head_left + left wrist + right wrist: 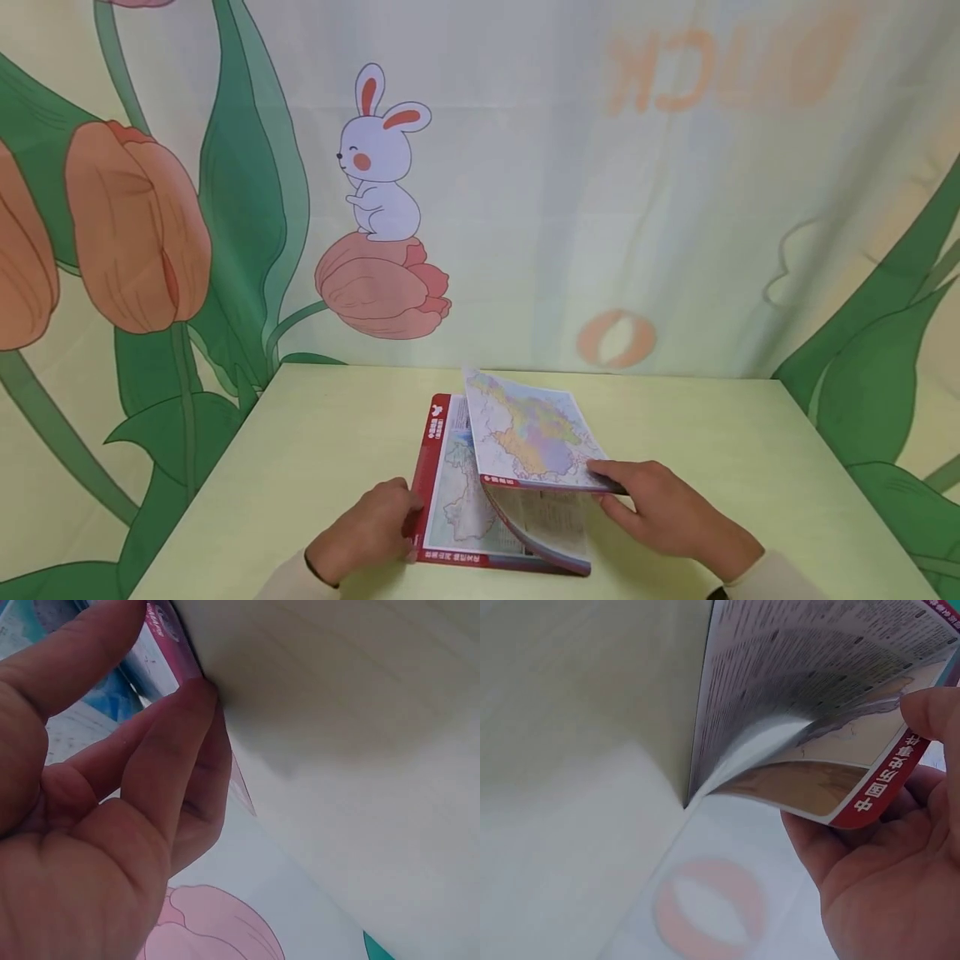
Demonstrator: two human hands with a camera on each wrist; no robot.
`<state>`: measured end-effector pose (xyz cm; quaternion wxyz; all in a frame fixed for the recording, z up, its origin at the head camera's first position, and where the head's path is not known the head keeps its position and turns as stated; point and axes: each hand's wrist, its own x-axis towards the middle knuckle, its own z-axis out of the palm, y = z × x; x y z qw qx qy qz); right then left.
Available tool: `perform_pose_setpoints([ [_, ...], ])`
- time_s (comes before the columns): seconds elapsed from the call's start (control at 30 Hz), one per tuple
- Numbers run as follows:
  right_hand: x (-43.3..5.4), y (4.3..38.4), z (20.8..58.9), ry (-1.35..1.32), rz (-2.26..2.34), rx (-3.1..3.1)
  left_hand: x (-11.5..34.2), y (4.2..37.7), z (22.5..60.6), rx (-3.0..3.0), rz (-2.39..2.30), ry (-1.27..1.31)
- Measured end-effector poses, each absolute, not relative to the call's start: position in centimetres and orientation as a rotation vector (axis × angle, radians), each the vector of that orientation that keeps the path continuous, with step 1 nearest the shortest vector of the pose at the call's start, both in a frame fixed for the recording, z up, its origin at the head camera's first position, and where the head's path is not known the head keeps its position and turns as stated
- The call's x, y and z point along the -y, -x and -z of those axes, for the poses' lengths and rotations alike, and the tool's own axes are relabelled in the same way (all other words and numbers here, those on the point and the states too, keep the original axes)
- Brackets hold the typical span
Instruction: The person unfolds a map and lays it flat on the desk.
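A red-bordered folding map lies on the table in the head view, with printed text along its edges. Its upper panel, showing a coloured map, is raised at an angle and bends away from the panel beneath. My right hand pinches the right side of that raised panel, thumb on top and fingers underneath. In the right wrist view, the bent panels fan apart, with a gap between them. At the left red border, my left hand grips the lower panel's edge. Thumb and fingertips meet that border in the left wrist view.
The pale yellow table extends around the map on every side. Behind it hangs a cloth backdrop printed with tulips, leaves and a white rabbit, reaching down to the table's back edge.
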<state>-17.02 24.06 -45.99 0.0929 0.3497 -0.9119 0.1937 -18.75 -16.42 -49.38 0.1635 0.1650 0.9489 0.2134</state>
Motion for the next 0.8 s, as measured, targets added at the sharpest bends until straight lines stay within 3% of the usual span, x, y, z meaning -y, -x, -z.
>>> perform_pose_setpoints([
  [0.47,-28.9,16.9,44.9,-0.887,-0.997,2.753,20.3,19.3,50.0,-2.746,-0.545,-0.359],
  [0.8,-33.6,15.1,43.9,-0.614,-1.087,2.750,24.3,19.3,49.9,-2.739,-0.611,-0.186],
])
